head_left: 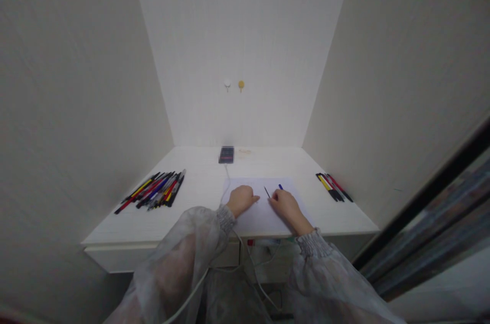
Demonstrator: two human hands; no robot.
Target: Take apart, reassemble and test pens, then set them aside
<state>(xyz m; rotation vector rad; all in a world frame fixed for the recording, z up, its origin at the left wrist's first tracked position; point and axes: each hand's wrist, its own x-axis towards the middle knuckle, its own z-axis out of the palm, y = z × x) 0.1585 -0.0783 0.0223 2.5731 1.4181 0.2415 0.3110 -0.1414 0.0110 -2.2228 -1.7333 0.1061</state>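
Observation:
My right hand (285,204) is closed in a pinch above the sheet of white paper (248,222). A thin dark stick, like a pen refill (267,192), juts up and left from its fingertips. Just behind those knuckles shows the end of a blue pen-like piece (280,187); whether the hand also grips it is hidden. My left hand (242,200) rests on the paper's left part with fingers curled in and thumb toward the right hand. Anything inside its fingers is hidden or too small to name.
Many mixed pens (161,191) lie piled on the desk's left side. A smaller row of pens (334,187) lies at the right. A dark phone-like device (226,154) with a white cable (228,173) sits at the back. Walls enclose the desk on three sides.

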